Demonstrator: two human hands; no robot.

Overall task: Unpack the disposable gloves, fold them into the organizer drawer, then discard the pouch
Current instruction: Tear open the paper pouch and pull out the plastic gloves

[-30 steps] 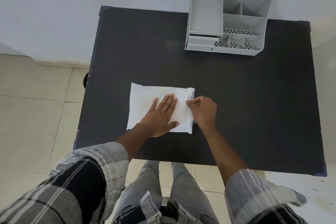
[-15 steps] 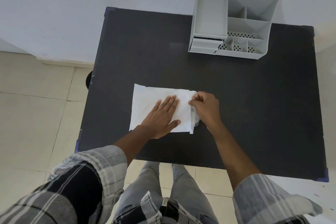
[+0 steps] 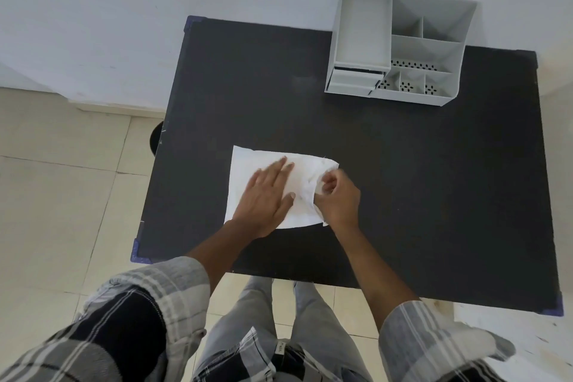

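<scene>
The white pouch (image 3: 248,170) lies on the black table (image 3: 403,180), left hand (image 3: 266,195) flat on it with fingers spread; right hand (image 3: 338,198) pinches its right edge. The grey organizer (image 3: 400,46) stands well apart at the far edge, path between bare

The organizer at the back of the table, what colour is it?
Light grey all over; the organizer shows best in the head view, the only one here.

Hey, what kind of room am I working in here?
Probably a plain indoor room set up as a simple workspace, though I can't say whether home or office. A dark table stands against a bare pale wall, a grey desk organizer sits at its far edge, and the floor is cream tile.
</scene>
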